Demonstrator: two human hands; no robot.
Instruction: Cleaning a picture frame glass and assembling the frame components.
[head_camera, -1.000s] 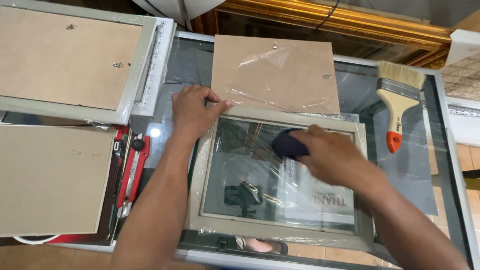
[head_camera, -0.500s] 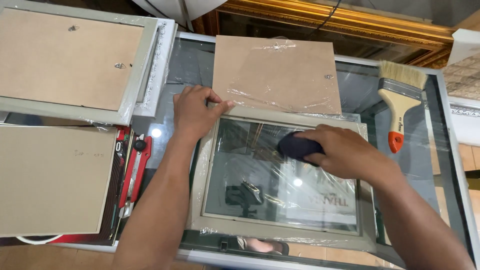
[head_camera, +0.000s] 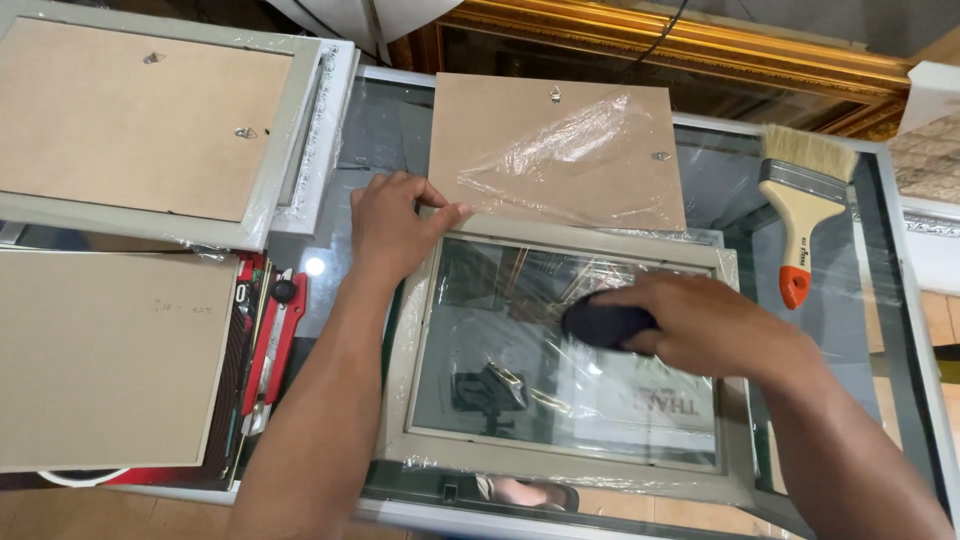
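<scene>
A pale grey picture frame (head_camera: 560, 462) lies face down on a glass table, partly wrapped in clear plastic, with its glass pane showing. My left hand (head_camera: 392, 222) presses flat on the frame's upper left corner. My right hand (head_camera: 705, 322) grips a dark cloth pad (head_camera: 603, 325) and holds it against the glass pane near its upper middle. A brown backing board (head_camera: 540, 140) with clear plastic film on it lies just beyond the frame.
A paint brush with a cream and orange handle (head_camera: 802, 215) lies at the right. Another framed back (head_camera: 130, 120) and a brown board (head_camera: 105, 355) lie at the left. Red cutters (head_camera: 272, 335) sit beside my left forearm. A gilt frame (head_camera: 700, 45) stands behind the table.
My right hand has slid the dark pad across the glass, first rightward, then back toward the upper middle. My left hand has stayed on the frame's corner.
</scene>
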